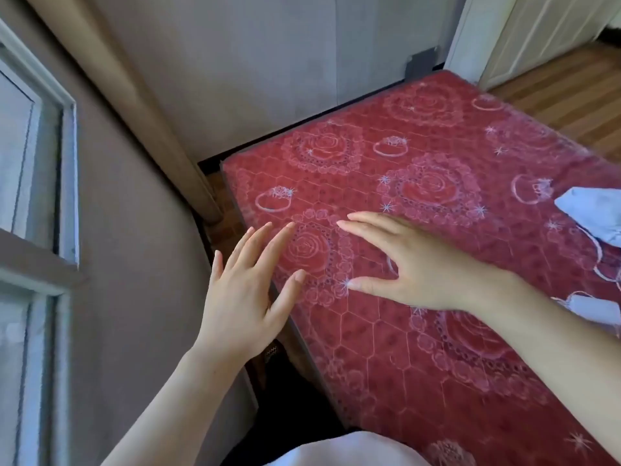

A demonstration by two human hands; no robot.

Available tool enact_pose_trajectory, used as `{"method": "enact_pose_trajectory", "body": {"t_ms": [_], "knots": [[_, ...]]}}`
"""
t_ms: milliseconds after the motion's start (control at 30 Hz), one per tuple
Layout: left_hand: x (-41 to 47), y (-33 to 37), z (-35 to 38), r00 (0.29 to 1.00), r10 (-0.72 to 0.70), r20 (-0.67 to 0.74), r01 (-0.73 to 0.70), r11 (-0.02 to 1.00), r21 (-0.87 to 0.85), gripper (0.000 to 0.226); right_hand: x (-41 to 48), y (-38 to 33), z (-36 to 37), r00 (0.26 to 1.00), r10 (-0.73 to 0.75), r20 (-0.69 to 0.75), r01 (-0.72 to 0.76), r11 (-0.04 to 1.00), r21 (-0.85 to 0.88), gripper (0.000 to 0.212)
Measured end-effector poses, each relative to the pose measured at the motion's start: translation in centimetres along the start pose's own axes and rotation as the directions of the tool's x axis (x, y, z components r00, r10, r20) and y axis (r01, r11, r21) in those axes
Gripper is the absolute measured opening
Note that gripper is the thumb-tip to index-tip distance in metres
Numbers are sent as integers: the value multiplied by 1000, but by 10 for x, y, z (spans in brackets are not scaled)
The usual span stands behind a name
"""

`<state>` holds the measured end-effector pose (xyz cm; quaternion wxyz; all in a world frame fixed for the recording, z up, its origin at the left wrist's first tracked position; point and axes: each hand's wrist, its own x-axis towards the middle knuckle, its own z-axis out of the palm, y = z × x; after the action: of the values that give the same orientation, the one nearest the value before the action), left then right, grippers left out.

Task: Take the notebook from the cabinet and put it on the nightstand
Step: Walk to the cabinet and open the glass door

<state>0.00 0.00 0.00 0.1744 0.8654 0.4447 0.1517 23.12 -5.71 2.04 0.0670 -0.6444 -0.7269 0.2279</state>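
No notebook, cabinet or nightstand shows in the head view. My left hand (247, 290) is held out over the left edge of a red patterned mattress (420, 169), fingers spread and empty. My right hand (416, 264) hovers palm down over the mattress, fingers apart, holding nothing. The two hands are close together but do not touch.
A brown curtain (134, 183) hangs along the left, with a window frame (50, 183) beside it. Grey panel doors (268, 62) stand behind the mattress. Pale blue cloth (591, 213) lies at the right edge of the mattress. Wooden floor (571, 95) shows at the far right.
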Motion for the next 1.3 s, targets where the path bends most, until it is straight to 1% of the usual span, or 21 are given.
{"method": "enact_pose_trajectory", "body": {"t_ms": [33,133,333,467,600,667,800,900,967,1067,1167,1300], "knots": [[10,-7,1,1000,-5,7,5,1000,-17,58,9,1,-1,1000,-4,-2,4,1000,15,75],[51,-28,8,1000,13,8,-13,1000,-27,56,45,6,-5,998,65,-16,-64,997,49,75],[167,-73,14,976,158,149,-142,984,-110,56,127,19,-24,968,245,-57,-240,968,77,75],[242,-109,-3,939,265,220,-252,964,-85,56,182,17,-43,940,333,-73,-325,940,104,74],[292,-140,-18,896,338,289,-351,936,-7,56,237,14,-56,928,353,-115,-334,929,157,74],[308,-151,-23,896,331,296,-350,936,12,57,258,15,-59,930,340,-136,-313,931,185,75],[323,-167,-23,922,279,268,-292,956,11,58,283,24,-61,933,322,-162,-283,933,225,78],[333,-176,-18,941,226,252,-229,973,-21,56,301,33,-59,943,301,-139,-273,943,191,78],[343,-184,-17,943,217,252,-214,976,-39,54,313,35,-60,943,314,-113,-290,938,190,78],[369,-199,-19,942,230,244,-221,973,-65,56,334,43,-64,941,322,-102,-296,931,215,78],[414,-218,-22,935,272,229,-256,962,-95,57,368,49,-76,925,370,-82,-348,915,204,78],[490,-258,-27,915,322,242,-300,946,-124,57,439,52,-90,886,443,-137,-413,889,199,78]]}}
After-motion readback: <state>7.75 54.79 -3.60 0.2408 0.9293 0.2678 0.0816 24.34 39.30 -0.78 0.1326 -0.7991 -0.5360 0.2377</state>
